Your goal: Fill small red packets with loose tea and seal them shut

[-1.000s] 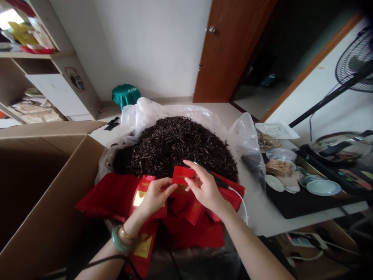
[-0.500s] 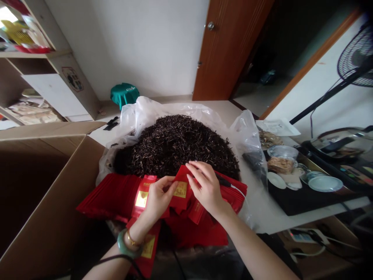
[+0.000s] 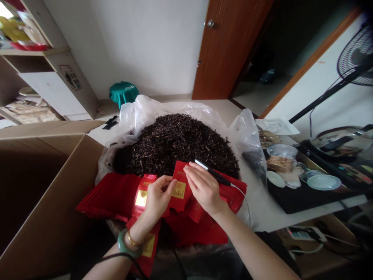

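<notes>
My left hand (image 3: pixel 159 194) pinches a small red packet (image 3: pixel 178 197) with a gold label by its left edge, thumb in front. The packet stands upright before a heap of dark dried tea leaves (image 3: pixel 183 144). My right hand (image 3: pixel 204 188) is closed at the packet's upper right edge; its fingertips lie on it and the thumb is partly hidden. Just behind that hand lies a slim black device (image 3: pixel 218 177) with a white tip and a white cable. Red packets (image 3: pixel 107 196) stand in a dense row at left, and another labelled packet (image 3: pixel 142 198) leans by my left wrist.
The tea sits in a clear plastic bag (image 3: pixel 247 132). An open cardboard box (image 3: pixel 58 194) stands at left. On the right-hand table are a black mat (image 3: pixel 294 202), a glass lid (image 3: pixel 325 182) and a jar (image 3: pixel 281 159). A teal-covered stool (image 3: pixel 124 93) stands near the wall.
My right fingers have moved slightly down the packet's right side, uncovering its printed top and the white tip of the black device. The left hand has kept its pinch.
</notes>
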### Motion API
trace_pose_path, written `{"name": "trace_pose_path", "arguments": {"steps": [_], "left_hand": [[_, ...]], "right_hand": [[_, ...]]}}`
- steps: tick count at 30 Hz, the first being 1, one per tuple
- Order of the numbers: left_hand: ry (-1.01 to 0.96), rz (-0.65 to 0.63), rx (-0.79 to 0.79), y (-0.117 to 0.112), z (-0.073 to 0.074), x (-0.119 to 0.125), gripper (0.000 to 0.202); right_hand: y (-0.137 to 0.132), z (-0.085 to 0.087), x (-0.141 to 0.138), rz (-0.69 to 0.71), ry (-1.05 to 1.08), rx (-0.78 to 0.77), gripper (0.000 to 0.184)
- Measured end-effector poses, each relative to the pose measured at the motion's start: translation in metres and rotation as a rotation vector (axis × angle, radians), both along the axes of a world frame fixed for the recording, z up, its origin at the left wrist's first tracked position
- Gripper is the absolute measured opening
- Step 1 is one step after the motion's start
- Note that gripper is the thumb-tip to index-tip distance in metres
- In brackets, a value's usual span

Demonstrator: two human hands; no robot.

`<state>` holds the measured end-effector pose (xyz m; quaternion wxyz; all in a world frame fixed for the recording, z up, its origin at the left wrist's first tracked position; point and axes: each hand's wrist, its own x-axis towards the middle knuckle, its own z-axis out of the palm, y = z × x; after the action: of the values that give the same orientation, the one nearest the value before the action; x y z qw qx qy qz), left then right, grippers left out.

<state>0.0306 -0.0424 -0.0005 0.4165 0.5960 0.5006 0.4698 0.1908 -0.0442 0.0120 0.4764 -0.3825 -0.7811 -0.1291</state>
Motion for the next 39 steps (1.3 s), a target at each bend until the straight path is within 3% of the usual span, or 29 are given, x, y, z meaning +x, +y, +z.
{"name": "trace_pose_path", "arguments": {"steps": [3, 9, 19, 24, 29, 33, 36, 39], "left_hand": [[0.059, 0.018, 0.038, -0.0002, 0.0013, -0.0013, 0.021], [0.171, 0.038, 0.131, 0.0007, 0.0031, -0.0053, 0.018], [0.153, 0.058, 0.130, 0.0004, 0.0019, -0.0035, 0.019], [0.194, 0.044, 0.135, 0.0019, 0.0008, -0.0058, 0.018], [0.224, 0.034, 0.146, -0.0004, -0.0005, -0.0047, 0.019], [0.225, 0.020, 0.161, -0.0009, -0.0032, -0.0040, 0.018], [0.243, 0.003, 0.168, 0.0008, -0.0031, -0.0056, 0.017], [0.289, -0.048, 0.169, 0.0032, -0.0015, -0.0081, 0.016]], "right_hand": [[-0.0006, 0.0010, -0.0005, 0.009, 0.009, -0.043, 0.051], [0.0041, 0.0010, 0.0060, -0.114, 0.120, -0.197, 0.046], [-0.0001, 0.0015, 0.0042, -0.005, 0.154, -0.195, 0.032], [-0.0016, 0.0023, 0.0045, -0.136, 0.193, -0.222, 0.016], [0.0016, -0.0010, 0.0064, -0.065, 0.161, -0.225, 0.020], [0.0066, -0.0013, 0.0086, -0.078, 0.248, -0.305, 0.005], [0.0076, -0.0011, 0.0086, -0.059, 0.256, -0.370, 0.016], [0.0033, 0.0007, 0.0050, -0.062, 0.151, -0.335, 0.023]]}}
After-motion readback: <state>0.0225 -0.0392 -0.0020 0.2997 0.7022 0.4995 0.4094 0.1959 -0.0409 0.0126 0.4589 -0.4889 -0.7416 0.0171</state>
